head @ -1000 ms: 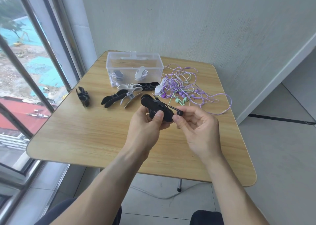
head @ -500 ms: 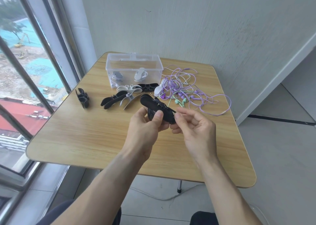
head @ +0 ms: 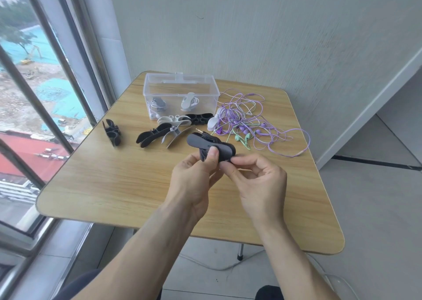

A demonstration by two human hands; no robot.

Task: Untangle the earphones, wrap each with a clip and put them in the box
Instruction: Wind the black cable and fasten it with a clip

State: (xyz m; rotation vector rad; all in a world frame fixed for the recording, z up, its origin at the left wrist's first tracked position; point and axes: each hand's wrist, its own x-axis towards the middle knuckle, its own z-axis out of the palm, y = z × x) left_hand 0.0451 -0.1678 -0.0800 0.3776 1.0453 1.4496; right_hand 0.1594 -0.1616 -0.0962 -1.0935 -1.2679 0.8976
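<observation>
My left hand (head: 196,176) grips a black clip (head: 206,145) with black earphones wound round it, thumb pressed on its top; a gold jack plug sticks out at its far end. My right hand (head: 255,181) pinches the clip's right end with curled fingers. Both hands hover above the middle of the wooden table (head: 114,185). The clear plastic box (head: 180,94) stands open at the back and holds two wrapped earphones in white and grey clips. A tangle of purple and green earphones (head: 251,121) lies right of the box.
Several spare black and white clips (head: 164,133) lie in front of the box, and one black clip (head: 112,132) sits apart at the left. A window with metal bars runs along the left side, and a grey wall stands behind the table.
My right hand has tucked the black earbud in against the clip's right end. Both hands have stayed in the same place.
</observation>
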